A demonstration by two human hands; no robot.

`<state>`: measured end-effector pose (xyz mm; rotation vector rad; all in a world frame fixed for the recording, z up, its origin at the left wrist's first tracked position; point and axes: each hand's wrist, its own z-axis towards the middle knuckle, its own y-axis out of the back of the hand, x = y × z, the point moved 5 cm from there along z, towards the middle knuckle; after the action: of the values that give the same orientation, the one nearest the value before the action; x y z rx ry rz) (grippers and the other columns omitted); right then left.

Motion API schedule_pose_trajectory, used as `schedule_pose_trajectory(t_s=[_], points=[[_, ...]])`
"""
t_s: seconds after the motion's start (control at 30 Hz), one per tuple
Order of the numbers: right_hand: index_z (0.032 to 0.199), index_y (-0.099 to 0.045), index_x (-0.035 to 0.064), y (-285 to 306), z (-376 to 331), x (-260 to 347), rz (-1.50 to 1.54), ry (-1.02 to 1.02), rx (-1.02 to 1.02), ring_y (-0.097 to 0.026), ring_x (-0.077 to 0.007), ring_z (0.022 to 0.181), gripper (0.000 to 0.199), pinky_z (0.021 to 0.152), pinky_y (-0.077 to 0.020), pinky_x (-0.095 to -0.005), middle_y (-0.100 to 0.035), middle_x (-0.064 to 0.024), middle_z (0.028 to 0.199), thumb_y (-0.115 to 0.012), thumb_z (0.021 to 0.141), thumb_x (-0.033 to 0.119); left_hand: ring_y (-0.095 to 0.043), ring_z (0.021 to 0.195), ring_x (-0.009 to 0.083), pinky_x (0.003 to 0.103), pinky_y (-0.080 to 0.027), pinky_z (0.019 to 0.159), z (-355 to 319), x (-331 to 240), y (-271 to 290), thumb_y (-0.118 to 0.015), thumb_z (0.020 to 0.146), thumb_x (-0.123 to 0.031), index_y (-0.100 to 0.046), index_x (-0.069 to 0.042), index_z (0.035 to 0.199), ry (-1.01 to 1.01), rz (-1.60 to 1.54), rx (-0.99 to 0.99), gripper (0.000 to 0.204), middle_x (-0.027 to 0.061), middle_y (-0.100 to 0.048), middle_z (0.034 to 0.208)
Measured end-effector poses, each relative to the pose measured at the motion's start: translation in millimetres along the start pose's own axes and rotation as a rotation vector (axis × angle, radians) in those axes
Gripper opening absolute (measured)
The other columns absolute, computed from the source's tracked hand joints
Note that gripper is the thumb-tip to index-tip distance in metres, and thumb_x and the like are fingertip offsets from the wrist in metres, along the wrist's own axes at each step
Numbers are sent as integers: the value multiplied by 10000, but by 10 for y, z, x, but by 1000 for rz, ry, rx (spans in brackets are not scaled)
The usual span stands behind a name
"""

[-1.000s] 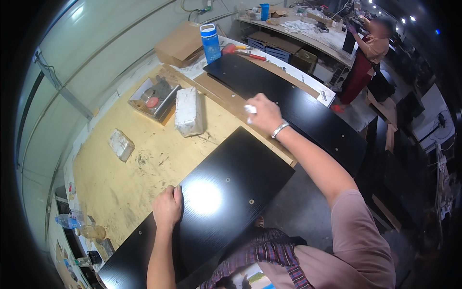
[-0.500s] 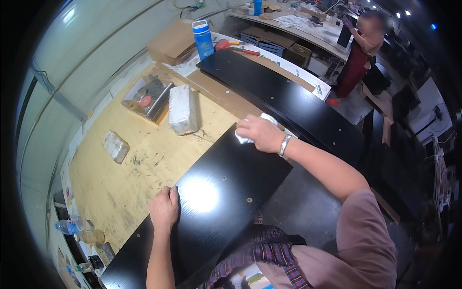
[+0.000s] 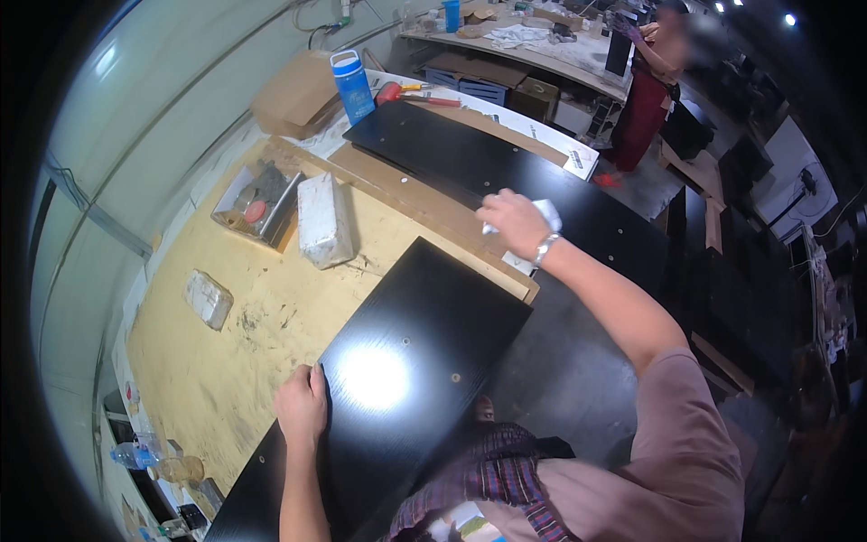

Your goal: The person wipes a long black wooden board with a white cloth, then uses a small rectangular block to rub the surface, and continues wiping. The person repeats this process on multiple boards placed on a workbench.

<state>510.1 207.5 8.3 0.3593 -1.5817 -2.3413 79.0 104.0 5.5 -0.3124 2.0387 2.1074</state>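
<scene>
The right hand (image 3: pixel 511 222) has its grip closed around a small crumpled white cloth (image 3: pixel 545 215), held above the gap between two panels, near the far corner of the glossy black rectangular board (image 3: pixel 397 379) that lies slantwise across the worn yellow plywood table (image 3: pixel 226 361). The left hand (image 3: pixel 302 408) lies flat and open, fingers pressed on that board's left edge. Beyond the right hand sits a second long black panel (image 3: pixel 488 172). To the left on the table rest a white wrapped block (image 3: pixel 323 221), a shallow grey tray of small parts (image 3: pixel 257 200) and a blue bottle (image 3: pixel 352 86).
</scene>
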Motion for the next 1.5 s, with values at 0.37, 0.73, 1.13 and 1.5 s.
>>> schedule_pose_trajectory(t_s=[0.37,0.73,1.13,1.5], points=[[1304,-596,-16,547,19,888,1789,-420,-293,-645,-110,1059,280,936,-524,-287,-684,-60,1181,-546,1065,121,-690,1015,322,399,-532,930,-132,-784,236,-727,915,-72,-680,18,1202,-317,-720,-207,305,189,-714,1091],[931,-679,34,153,-312,1054,1753,-652,-316,-583,-61,714,390,658,-480,-246,-673,11,814,-498,1120,323,-619,784,70,212,-481,736,58,-874,263,-727,971,-74,-743,26,1019,-42,-1373,15,112,16,-727,893],[1193,-638,-19,506,-438,1788,1230,-445,-455,-681,-353,1011,274,879,-550,-377,-662,-199,1064,-678,944,90,-623,1238,251,356,-467,1080,229,-1010,-46,-629,867,91,-430,13,1527,-192,-1065,-56,694,155,-628,1355],[1108,-702,-54,237,-1114,2490,988,191,207,-608,-314,1209,438,1064,-489,-398,-655,-179,1243,-740,869,310,-644,1050,324,413,-570,844,95,-2625,-432,-843,726,-119,-756,-194,1146,-1073,-261,251,436,102,-620,1110]])
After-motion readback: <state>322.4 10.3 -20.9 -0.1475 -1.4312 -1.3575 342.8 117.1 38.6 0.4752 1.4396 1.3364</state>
